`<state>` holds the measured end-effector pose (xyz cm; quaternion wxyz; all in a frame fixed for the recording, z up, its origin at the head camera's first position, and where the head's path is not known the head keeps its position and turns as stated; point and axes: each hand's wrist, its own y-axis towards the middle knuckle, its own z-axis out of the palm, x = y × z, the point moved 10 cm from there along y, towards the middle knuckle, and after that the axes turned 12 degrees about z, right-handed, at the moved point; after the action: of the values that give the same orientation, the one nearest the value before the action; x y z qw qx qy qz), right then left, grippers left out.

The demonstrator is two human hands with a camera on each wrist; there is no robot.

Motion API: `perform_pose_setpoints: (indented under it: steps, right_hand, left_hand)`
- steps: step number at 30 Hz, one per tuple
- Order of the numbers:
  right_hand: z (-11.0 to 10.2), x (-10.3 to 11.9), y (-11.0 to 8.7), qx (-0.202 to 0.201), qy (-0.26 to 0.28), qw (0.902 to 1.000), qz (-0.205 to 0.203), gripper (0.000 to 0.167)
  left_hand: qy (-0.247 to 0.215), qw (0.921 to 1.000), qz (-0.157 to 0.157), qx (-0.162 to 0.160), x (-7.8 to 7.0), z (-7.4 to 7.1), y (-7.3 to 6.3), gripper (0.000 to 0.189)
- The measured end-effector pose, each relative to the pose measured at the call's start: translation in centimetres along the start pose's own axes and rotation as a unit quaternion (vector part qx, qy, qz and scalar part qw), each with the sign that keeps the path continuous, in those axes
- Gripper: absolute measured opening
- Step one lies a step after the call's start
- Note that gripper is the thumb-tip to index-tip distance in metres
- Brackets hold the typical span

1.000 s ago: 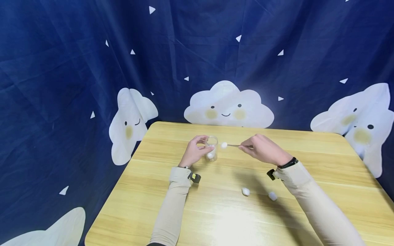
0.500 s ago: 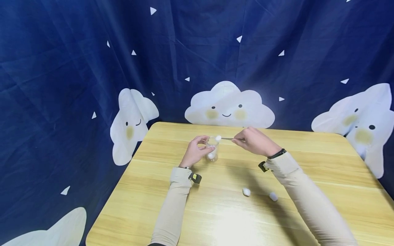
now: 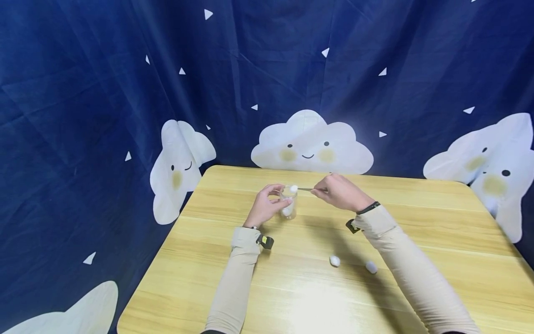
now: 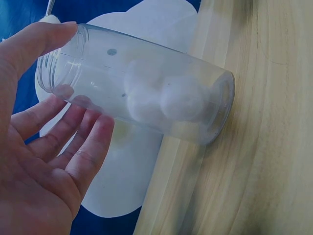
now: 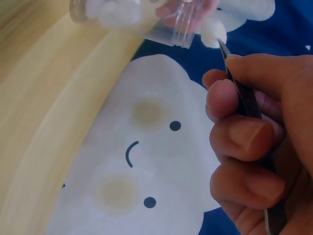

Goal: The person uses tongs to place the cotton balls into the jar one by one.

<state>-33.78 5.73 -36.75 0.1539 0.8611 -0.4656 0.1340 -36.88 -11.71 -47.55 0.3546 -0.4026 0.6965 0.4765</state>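
Observation:
In the head view my left hand (image 3: 263,205) holds a clear jar (image 4: 107,73) upright on the table. The left wrist view has the thumb on one side near the threaded mouth and the fingers on the other. Several white cotton balls (image 4: 181,98) lie low inside the jar. My right hand (image 3: 343,192) grips dark metal tweezers (image 5: 248,100) between thumb and curled fingers. A cotton ball (image 5: 213,33) is pinched in the tweezer tips, right at the jar's open mouth. Whether it touches the rim, I cannot tell.
Two loose cotton balls lie on the wooden table (image 3: 200,260), one ball (image 3: 334,261) left of the other ball (image 3: 371,267), nearer me than the jar. A dark blue curtain (image 3: 292,69) with white clouds hangs behind and at the sides.
My right hand has moved left and slightly up, bringing the tweezers and cotton ball from beside the jar to its mouth. The left hand and jar stay nearly still.

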Motion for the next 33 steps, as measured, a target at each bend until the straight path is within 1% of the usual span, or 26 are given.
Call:
perform_pose_setpoints:
  steps: [10,18,22,29,33]
  right_hand:
    - [0.2,0.1,0.1,-0.005,0.001,1.0000,-0.007,0.038]
    - [0.5,-0.1,0.1,0.003,0.003,0.9999,0.012,0.035]
    - [0.3,-0.3,-0.2,0.008,0.016,0.9996,0.020,0.034]
    - [0.0,-0.9,-1.0,0.003,0.023,0.9994,0.027,0.041]
    - [0.2,-1.5,-1.6,0.004,0.024,0.9989,0.039,0.040]
  left_hand:
    - [-0.004,1.0000,-0.001,-0.003,-0.1,-0.1,0.0,0.054]
    - [-0.006,1.0000,0.000,-0.001,0.0,0.0,0.0,0.056]
    - [-0.005,1.0000,0.001,0.000,0.0,0.0,0.0,0.056]
    - [-0.008,1.0000,0.001,-0.001,-0.1,0.0,0.0,0.056]
    - [-0.009,1.0000,0.001,0.001,-0.2,-0.1,0.0,0.056]
